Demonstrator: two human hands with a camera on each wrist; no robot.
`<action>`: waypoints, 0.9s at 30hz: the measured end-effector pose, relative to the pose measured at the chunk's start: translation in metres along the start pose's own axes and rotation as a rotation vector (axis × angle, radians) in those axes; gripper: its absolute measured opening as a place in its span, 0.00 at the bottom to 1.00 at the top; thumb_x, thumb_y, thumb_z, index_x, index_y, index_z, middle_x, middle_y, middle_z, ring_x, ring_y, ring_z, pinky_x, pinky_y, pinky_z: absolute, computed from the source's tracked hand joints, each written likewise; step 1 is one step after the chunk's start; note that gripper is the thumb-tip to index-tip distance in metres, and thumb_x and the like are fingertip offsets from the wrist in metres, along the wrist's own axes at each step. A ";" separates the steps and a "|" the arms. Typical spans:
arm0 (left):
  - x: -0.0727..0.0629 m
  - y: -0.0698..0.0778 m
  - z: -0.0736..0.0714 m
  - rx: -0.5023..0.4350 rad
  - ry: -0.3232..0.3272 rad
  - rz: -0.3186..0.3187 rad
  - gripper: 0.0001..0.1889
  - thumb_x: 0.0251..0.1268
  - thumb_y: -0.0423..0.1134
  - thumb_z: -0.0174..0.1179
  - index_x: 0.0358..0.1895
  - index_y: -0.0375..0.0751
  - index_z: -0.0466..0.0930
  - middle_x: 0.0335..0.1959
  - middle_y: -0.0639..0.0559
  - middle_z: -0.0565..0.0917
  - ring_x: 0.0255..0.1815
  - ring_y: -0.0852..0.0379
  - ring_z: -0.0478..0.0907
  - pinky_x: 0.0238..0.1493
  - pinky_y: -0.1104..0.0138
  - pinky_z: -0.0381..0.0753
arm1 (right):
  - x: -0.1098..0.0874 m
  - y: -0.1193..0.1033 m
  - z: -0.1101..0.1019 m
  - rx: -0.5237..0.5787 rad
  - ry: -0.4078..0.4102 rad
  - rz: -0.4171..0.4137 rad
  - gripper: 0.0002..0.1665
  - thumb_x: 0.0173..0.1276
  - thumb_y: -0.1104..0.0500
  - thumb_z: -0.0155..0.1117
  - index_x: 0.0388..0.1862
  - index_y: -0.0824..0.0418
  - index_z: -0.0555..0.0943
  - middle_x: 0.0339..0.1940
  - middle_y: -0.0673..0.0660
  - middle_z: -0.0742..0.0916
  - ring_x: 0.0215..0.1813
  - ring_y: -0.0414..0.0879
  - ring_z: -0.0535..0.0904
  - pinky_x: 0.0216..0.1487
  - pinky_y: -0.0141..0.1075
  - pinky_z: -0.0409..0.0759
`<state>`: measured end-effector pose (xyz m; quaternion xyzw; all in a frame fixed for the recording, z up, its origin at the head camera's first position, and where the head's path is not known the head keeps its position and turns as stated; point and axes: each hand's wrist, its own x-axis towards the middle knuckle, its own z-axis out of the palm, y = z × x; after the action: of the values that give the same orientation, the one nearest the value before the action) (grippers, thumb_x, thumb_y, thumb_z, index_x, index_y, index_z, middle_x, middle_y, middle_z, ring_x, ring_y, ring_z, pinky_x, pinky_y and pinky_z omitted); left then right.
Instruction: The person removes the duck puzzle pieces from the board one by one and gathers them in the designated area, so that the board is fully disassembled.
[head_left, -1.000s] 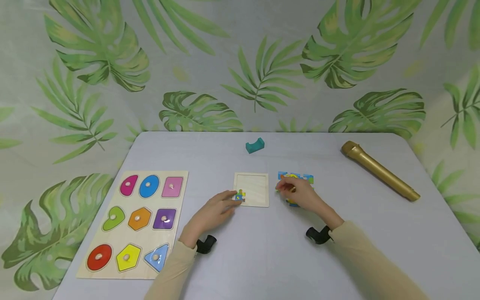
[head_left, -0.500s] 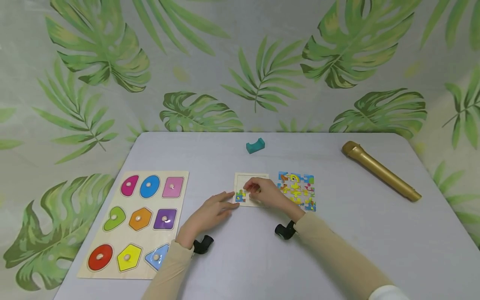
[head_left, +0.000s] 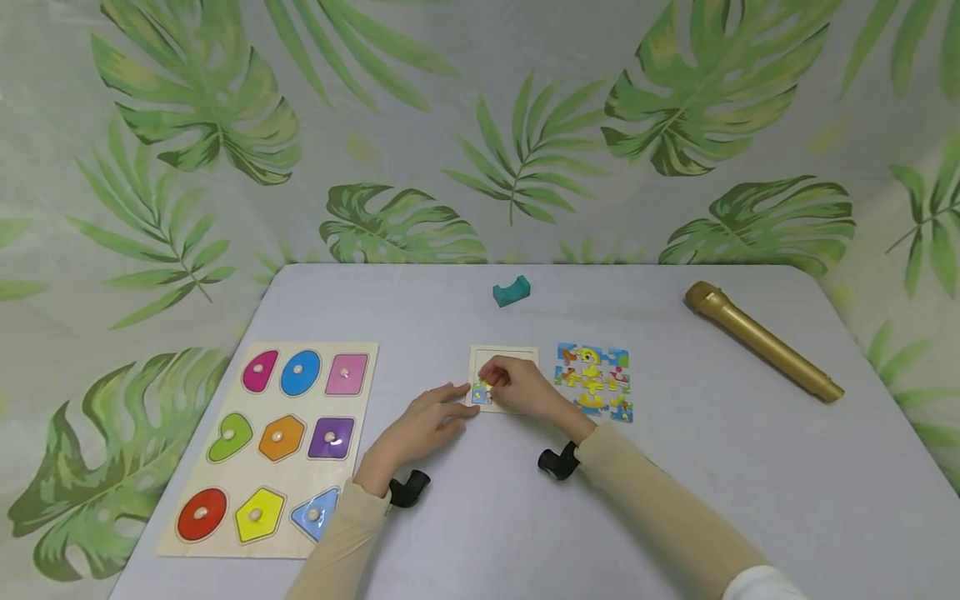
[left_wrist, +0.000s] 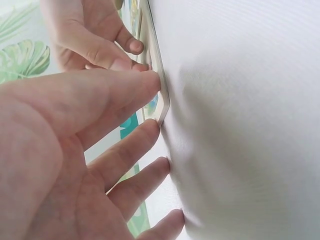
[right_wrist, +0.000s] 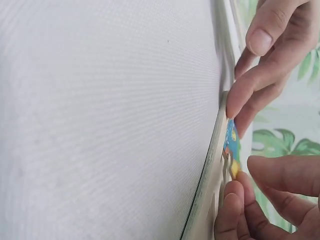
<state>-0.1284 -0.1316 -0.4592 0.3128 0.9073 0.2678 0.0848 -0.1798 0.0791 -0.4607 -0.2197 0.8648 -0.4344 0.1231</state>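
Note:
A square wooden puzzle tray [head_left: 528, 379] lies mid-table, with a blue and yellow jigsaw puzzle piece [head_left: 477, 393] in its near left corner. My left hand [head_left: 429, 422] touches that corner of the tray with extended fingers. In the left wrist view, its thumb and index fingertip meet the tray's edge, and the other fingertips rest on the tablecloth. My right hand [head_left: 522, 387] reaches over the tray and pinches at the puzzle piece's yellow side, its fingers curled. In the right wrist view, its fingertips [right_wrist: 241, 181] are right at the yellow part.
Several loose jigsaw pieces [head_left: 592, 383] lie grouped right of the tray. A knobbed shape board [head_left: 288, 375] fills the table's left side. A teal block [head_left: 512, 291] sits at the back, and a gold microphone [head_left: 763, 342] lies at the right.
My right hand has moved left from the loose pieces to the tray, then slightly farther left onto the corner puzzle piece. My left hand has barely moved at the tray's corner.

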 end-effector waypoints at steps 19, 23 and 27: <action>0.000 0.001 0.001 -0.008 0.026 0.008 0.15 0.66 0.32 0.57 0.54 0.36 0.82 0.65 0.37 0.70 0.66 0.33 0.62 0.63 0.42 0.60 | 0.001 0.007 -0.002 0.016 0.066 -0.013 0.13 0.59 0.76 0.57 0.38 0.62 0.80 0.30 0.54 0.80 0.35 0.46 0.74 0.42 0.36 0.74; 0.000 0.001 0.002 -0.009 0.028 0.007 0.15 0.66 0.31 0.57 0.54 0.35 0.82 0.65 0.36 0.71 0.66 0.33 0.62 0.63 0.42 0.59 | -0.006 0.010 -0.015 0.061 0.075 0.019 0.13 0.59 0.75 0.57 0.40 0.62 0.80 0.32 0.57 0.81 0.34 0.47 0.74 0.40 0.37 0.74; 0.000 0.001 0.002 -0.022 0.025 -0.007 0.15 0.66 0.31 0.57 0.54 0.35 0.82 0.65 0.36 0.70 0.67 0.33 0.61 0.64 0.43 0.59 | -0.015 0.019 -0.031 0.087 0.088 0.049 0.13 0.59 0.74 0.59 0.40 0.62 0.81 0.32 0.57 0.81 0.34 0.47 0.74 0.36 0.36 0.73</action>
<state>-0.1270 -0.1303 -0.4605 0.3052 0.9065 0.2812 0.0779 -0.1840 0.1183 -0.4574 -0.1736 0.8549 -0.4775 0.1051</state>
